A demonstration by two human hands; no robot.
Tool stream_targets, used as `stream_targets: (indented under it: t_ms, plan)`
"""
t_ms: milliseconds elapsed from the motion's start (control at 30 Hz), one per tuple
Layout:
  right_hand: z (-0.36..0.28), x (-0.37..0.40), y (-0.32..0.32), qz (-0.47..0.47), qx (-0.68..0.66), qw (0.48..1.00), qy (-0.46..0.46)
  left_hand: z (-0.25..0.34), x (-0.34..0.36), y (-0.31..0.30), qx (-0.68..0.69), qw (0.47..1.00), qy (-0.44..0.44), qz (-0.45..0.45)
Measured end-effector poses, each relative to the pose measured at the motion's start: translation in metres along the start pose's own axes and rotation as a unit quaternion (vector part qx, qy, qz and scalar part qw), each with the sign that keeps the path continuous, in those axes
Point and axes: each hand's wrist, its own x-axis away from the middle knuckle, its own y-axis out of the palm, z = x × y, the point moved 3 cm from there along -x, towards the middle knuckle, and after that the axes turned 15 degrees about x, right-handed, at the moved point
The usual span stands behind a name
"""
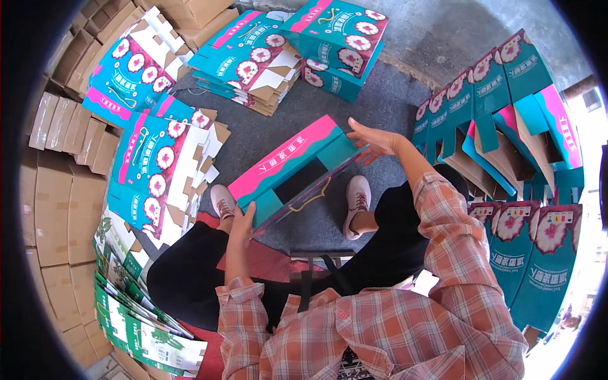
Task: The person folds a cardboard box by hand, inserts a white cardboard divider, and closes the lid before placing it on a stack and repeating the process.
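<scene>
A teal and pink carton (285, 161) is held tilted above the floor between my two hands, with a dark opening in its middle. Along its lower side runs a clear panel with a yellow cord (310, 195). My left hand (244, 225) grips the carton's near left end, thumb on top. At the far right end is my right hand (375, 140), its fingers spread beside the edge of the carton. Whether its fingertips touch the carton is hard to tell.
Flat printed cartons (247, 57) lie at the back and left (152, 164). Folded teal boxes (481, 88) stand at the right. Brown boxes (57, 202) are stacked at the far left, green-white packaging (145, 335) at lower left. My shoes (358, 206) rest on the grey floor (266, 130).
</scene>
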Motion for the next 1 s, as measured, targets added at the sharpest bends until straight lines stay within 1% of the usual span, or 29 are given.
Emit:
stream_targets:
  t_ms: [33,67,133,167,233,267,333,367,433,467,533,567,600,667,700,733,767,800,833,900,933,1000]
  plan:
    - [0.001,-0.001,-0.002,0.024,-0.018,0.999,0.018,0.000,-0.001,0.000,-0.001,1.000,-0.005,-0.014]
    - [0.002,-0.002,0.000,0.023,-0.017,0.999,0.018,-0.001,-0.002,-0.001,-0.001,1.000,-0.005,-0.013]
    - [0.002,-0.004,0.001,0.052,0.082,0.995,0.009,-0.002,-0.007,-0.002,-0.028,0.999,-0.010,-0.025]
    - [0.000,-0.005,0.001,0.052,0.082,0.995,0.009,-0.004,-0.008,-0.002,-0.029,0.999,-0.010,-0.024]
    - [-0.001,-0.011,0.000,0.039,0.103,0.993,0.032,-0.007,-0.011,-0.002,-0.029,0.999,0.031,0.027]
    - [-0.001,-0.014,0.000,0.040,0.103,0.993,0.032,-0.010,-0.016,-0.003,-0.029,0.999,0.031,0.027]
    - [0.000,-0.020,0.000,0.049,0.096,0.994,0.028,-0.015,-0.027,-0.009,-0.042,0.996,0.019,0.073]
    - [0.002,-0.022,0.000,0.052,0.093,0.994,0.031,-0.016,-0.031,-0.012,-0.043,0.997,0.017,0.068]
    - [0.005,-0.026,-0.001,0.050,0.096,0.994,0.013,-0.013,-0.038,-0.016,-0.086,0.992,0.066,0.061]
    - [0.006,-0.028,-0.001,0.055,0.090,0.994,0.019,-0.010,-0.036,-0.012,-0.091,0.993,0.063,0.052]
    - [0.008,-0.030,0.001,0.055,0.097,0.994,0.016,-0.002,-0.030,-0.009,-0.063,0.992,0.098,0.045]
    - [0.007,-0.027,0.002,0.059,0.093,0.994,0.020,0.000,-0.044,-0.011,-0.108,0.965,0.237,0.014]
    - [0.003,-0.023,0.002,0.061,0.093,0.994,0.023,-0.011,-0.054,-0.020,-0.109,0.965,0.237,0.011]
    - [0.001,-0.021,0.001,0.062,0.094,0.993,0.024,0.010,-0.018,0.002,-0.060,0.994,0.075,0.058]
    - [0.000,-0.023,-0.002,0.066,0.130,0.988,0.039,0.016,-0.009,0.007,-0.061,0.994,0.076,0.059]
    - [-0.001,-0.024,-0.006,0.070,0.167,0.982,0.054,0.020,-0.003,0.010,-0.071,0.993,0.051,0.080]
    - [-0.011,-0.020,-0.012,0.071,0.166,0.982,0.054,0.020,-0.001,0.010,-0.082,0.991,0.025,0.101]
    - [-0.021,-0.013,-0.025,0.118,0.329,0.934,0.079,0.017,-0.004,0.007,-0.083,0.991,0.023,0.101]
    - [-0.031,-0.006,-0.035,0.161,0.481,0.856,0.101,0.011,-0.011,-0.001,-0.082,0.992,0.034,0.092]
    - [-0.038,0.009,-0.053,0.300,0.580,0.757,0.016,-0.002,-0.033,-0.021,-0.083,0.992,0.044,0.080]
    - [-0.040,0.020,-0.062,0.300,0.579,0.758,0.018,-0.010,-0.048,-0.033,-0.109,0.990,0.048,0.081]
    - [-0.048,0.046,-0.073,0.257,0.442,0.855,-0.092,-0.016,-0.055,-0.035,-0.135,0.986,0.051,0.083]
